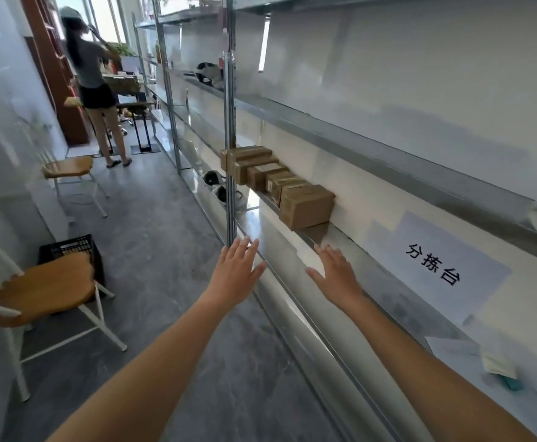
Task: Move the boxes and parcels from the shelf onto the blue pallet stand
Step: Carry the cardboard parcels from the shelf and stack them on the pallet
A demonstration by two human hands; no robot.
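Ahead, plain brown cardboard boxes line the shelf; both hands spread, holding nothing.

Brown cardboard boxes, silver metal shelf, white sign with black characters.

A single wide-angle head camera looks forward and down along a long grey metal shelf on its right, with grey floor on its left. Both outstretched bare hands are close below; a row of brown cardboard boxes lies farther ahead.
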